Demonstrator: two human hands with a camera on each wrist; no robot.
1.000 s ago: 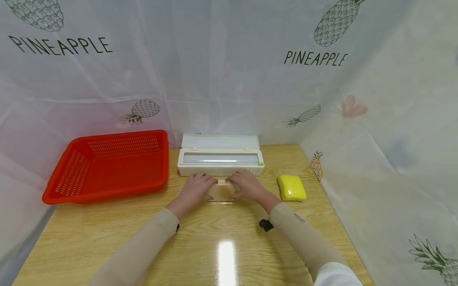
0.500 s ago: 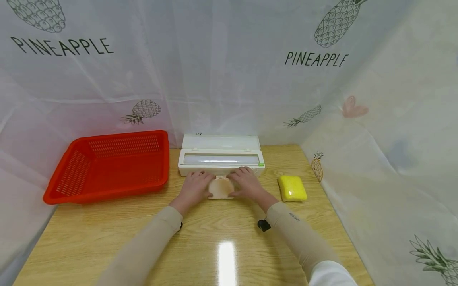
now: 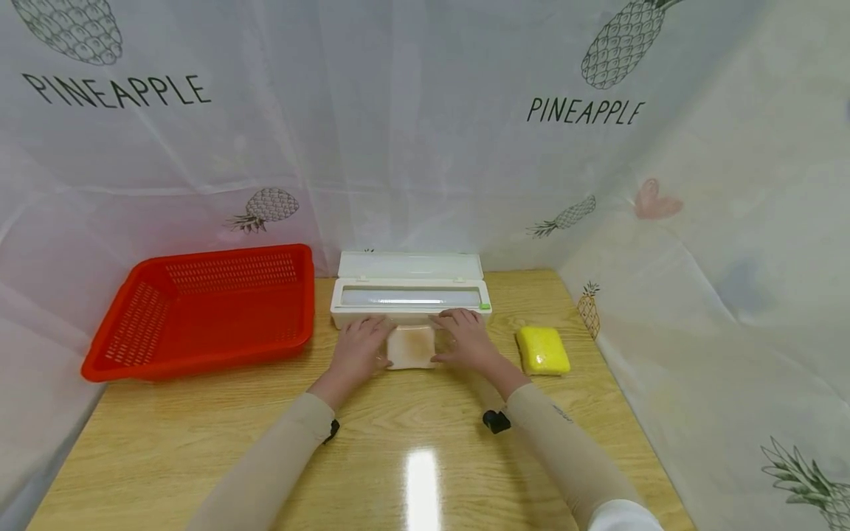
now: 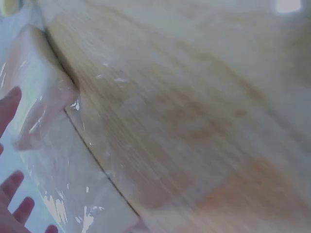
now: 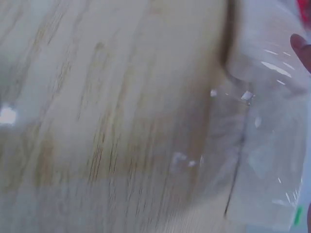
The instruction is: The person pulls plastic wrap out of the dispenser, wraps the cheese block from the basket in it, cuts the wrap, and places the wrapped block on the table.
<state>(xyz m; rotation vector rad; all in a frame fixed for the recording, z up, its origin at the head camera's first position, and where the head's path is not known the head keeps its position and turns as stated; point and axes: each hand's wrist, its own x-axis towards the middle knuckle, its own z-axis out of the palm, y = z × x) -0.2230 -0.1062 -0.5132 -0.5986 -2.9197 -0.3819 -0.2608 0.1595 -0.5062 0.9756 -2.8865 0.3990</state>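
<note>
In the head view a pale block with a tan-tinged top (image 3: 410, 346) lies on the table before the white cling film dispenser (image 3: 412, 317). Clear cling film (image 4: 92, 204) drapes over the block and the dispenser's front, and spreads onto the wood. My left hand (image 3: 358, 346) is at the block's left side, fingers spread apart; its thumb is by the block in the left wrist view. On the right side my right hand (image 3: 468, 343) mirrors it, fingers towards the dispenser and thumb near the block's corner. In the right wrist view only fingertips show at the edge.
A red slotted basket (image 3: 302, 324) stands on the left of the wooden table (image 3: 372, 457). To the right lies a yellow block (image 3: 543, 350) with a shiny wrapping. The dispenser's lid (image 3: 410, 264) is raised against the pineapple-print curtain (image 3: 412, 147) behind.
The block now shows paler and more clearly between my hands. Both hands have shifted slightly towards the dispenser, and my right hand stands a little farther from the left.
</note>
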